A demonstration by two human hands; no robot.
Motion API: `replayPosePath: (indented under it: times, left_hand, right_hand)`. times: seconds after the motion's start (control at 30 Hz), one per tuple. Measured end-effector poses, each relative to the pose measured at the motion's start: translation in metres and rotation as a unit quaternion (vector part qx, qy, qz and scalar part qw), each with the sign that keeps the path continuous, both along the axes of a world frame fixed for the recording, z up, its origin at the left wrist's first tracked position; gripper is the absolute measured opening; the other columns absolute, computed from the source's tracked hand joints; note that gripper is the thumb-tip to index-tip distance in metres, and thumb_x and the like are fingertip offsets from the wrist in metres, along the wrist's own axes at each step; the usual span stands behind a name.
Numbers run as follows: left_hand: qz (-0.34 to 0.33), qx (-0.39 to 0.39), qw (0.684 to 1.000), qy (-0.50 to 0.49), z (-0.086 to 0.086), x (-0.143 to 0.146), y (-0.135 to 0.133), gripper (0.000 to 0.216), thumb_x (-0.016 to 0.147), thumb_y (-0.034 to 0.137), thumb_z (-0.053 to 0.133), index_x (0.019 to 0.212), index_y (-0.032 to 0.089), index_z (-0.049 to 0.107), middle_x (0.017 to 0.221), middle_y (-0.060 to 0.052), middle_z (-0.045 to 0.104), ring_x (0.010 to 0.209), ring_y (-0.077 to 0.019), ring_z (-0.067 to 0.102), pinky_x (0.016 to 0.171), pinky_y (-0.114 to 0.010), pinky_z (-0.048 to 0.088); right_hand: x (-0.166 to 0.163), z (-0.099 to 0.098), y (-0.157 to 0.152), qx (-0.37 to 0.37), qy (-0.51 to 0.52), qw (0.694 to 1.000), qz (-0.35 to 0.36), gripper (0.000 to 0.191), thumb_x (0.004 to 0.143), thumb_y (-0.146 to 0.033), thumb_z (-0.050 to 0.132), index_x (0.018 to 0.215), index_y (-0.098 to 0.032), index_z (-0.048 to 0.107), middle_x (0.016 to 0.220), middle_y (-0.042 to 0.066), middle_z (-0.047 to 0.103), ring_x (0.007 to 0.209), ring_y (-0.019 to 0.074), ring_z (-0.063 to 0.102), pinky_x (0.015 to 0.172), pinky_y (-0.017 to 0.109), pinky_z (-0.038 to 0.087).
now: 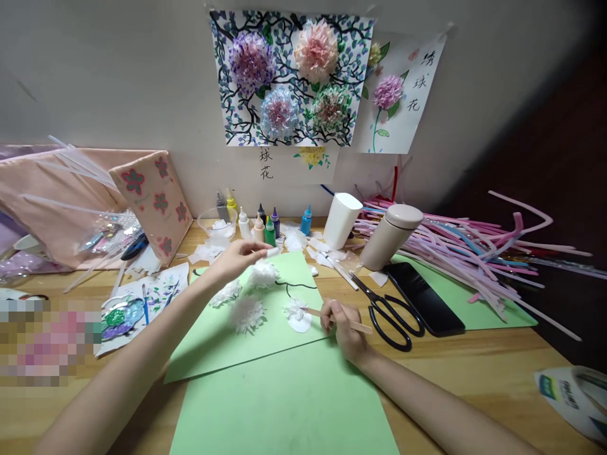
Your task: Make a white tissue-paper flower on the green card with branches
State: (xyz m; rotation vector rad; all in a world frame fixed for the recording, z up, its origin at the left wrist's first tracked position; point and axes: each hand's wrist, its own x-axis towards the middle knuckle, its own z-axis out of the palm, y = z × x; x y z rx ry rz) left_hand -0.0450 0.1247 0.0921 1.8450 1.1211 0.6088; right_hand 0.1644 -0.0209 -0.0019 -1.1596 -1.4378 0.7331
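Observation:
My right hand (344, 325) is closed around a flat wooden stick (361, 327). Its far end touches a small white paper round (300, 323) with white paper tufts on it, lying on the green sheet (213, 354). Further back, my left hand (241, 258) reaches over the sheet with fingertips pinched at a small piece of white paper (273, 251). Below that hand lie fluffy white paper flowers: one (263, 273) near the fingers, one (247, 314) closer to me, and one (226, 293) partly behind my left forearm. Dark curved lines are drawn on the sheet.
Black-handled scissors (389, 316) and a phone (427, 297) lie right of the sheet. Behind stand a beige tumbler (392, 237), a white cup (342, 221) and several paint bottles (270, 232). Pipe cleaners (474, 253) heap at right; a painted palette (122, 316) lies left.

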Motion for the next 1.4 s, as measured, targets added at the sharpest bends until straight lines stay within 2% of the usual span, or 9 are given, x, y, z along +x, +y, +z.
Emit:
replayPosePath:
  times: [0.13,0.3,0.4,0.53,0.77,1.03,1.2,1.3,1.4]
  left_hand:
    - [-0.127,-0.107,0.986,-0.008,0.001,0.007,-0.041,0.026,0.076,0.039,0.057,0.085,0.016,0.066,0.084,-0.003,0.067,0.076,-0.0140,0.057,0.068,-0.024,0.043]
    - [-0.180,-0.107,0.974,0.085,-0.015,0.014,-0.067,0.020,0.076,0.033,0.055,0.081,0.017,0.066,0.079,-0.001,0.067,0.071,-0.0130,0.056,0.063,-0.022,0.041]
    - [-0.170,-0.071,0.974,0.135,-0.026,0.017,-0.075,0.018,0.076,0.028,0.053,0.080,0.019,0.067,0.082,-0.002,0.068,0.072,-0.0142,0.058,0.063,-0.023,0.041]
    - [-0.122,0.005,0.970,0.211,-0.034,0.021,-0.082,0.015,0.074,0.021,0.051,0.078,0.022,0.066,0.081,-0.001,0.069,0.071,-0.0155,0.059,0.058,-0.023,0.038]
    - [-0.075,0.098,0.951,0.283,-0.038,0.025,-0.084,0.016,0.073,0.016,0.048,0.081,0.023,0.061,0.081,-0.001,0.069,0.068,-0.0157,0.059,0.055,-0.024,0.033]
    - [-0.078,0.116,0.947,0.289,-0.040,0.024,-0.086,0.018,0.072,0.014,0.050,0.084,0.024,0.059,0.079,0.001,0.068,0.070,-0.0165,0.060,0.055,-0.024,0.033]
    - [-0.069,0.125,0.946,0.290,-0.041,0.026,-0.085,0.021,0.074,0.014,0.049,0.090,0.025,0.058,0.084,0.001,0.069,0.073,-0.0173,0.061,0.055,-0.025,0.033]
    - [-0.056,0.132,0.946,0.289,-0.043,0.028,-0.083,0.021,0.077,0.015,0.048,0.093,0.024,0.058,0.085,0.000,0.069,0.075,-0.0179,0.062,0.056,-0.026,0.034]
    - [-0.052,0.148,0.947,0.279,-0.046,0.028,-0.082,0.021,0.078,0.015,0.048,0.094,0.024,0.057,0.084,0.000,0.068,0.076,-0.0182,0.061,0.057,-0.026,0.034]
  right_hand:
    - [0.000,-0.001,0.000,-0.003,0.004,1.000,0.017,0.057,0.095,-0.046,0.023,0.047,-0.021,0.041,0.043,-0.003,0.039,0.040,0.0110,0.038,0.047,0.026,0.032]
    - [0.000,0.001,0.001,-0.011,-0.048,0.998,0.051,0.054,0.096,-0.045,0.024,0.051,-0.020,0.044,0.046,-0.002,0.041,0.044,0.0116,0.042,0.050,0.026,0.033]
    - [0.000,0.001,0.000,0.008,-0.052,0.998,0.046,0.054,0.096,-0.044,0.024,0.052,-0.021,0.044,0.047,-0.002,0.043,0.045,0.0122,0.042,0.051,0.027,0.034]
    - [0.001,0.001,-0.002,0.029,-0.021,0.999,0.040,0.054,0.096,-0.044,0.022,0.052,-0.021,0.043,0.045,-0.002,0.041,0.042,0.0119,0.039,0.048,0.027,0.032]
    - [-0.001,0.008,0.001,0.030,-0.124,0.983,0.129,0.047,0.097,-0.037,0.022,0.058,-0.021,0.042,0.053,-0.001,0.045,0.051,0.0132,0.043,0.056,0.027,0.035]
    - [-0.002,0.013,0.004,-0.010,-0.145,0.979,0.144,0.043,0.098,-0.035,0.027,0.062,-0.020,0.046,0.058,0.000,0.049,0.059,0.0134,0.048,0.061,0.026,0.037]
    - [-0.001,0.011,0.004,-0.027,-0.113,0.987,0.112,0.044,0.098,-0.036,0.029,0.062,-0.020,0.049,0.059,-0.001,0.051,0.057,0.0126,0.050,0.059,0.026,0.038]
    - [0.000,0.007,0.002,-0.018,-0.093,0.991,0.095,0.045,0.097,-0.036,0.028,0.061,-0.020,0.049,0.057,-0.001,0.051,0.055,0.0130,0.048,0.058,0.026,0.037]
    - [0.001,0.005,0.000,0.019,-0.102,0.989,0.109,0.047,0.097,-0.036,0.024,0.059,-0.020,0.046,0.055,0.000,0.048,0.054,0.0135,0.046,0.057,0.027,0.036]
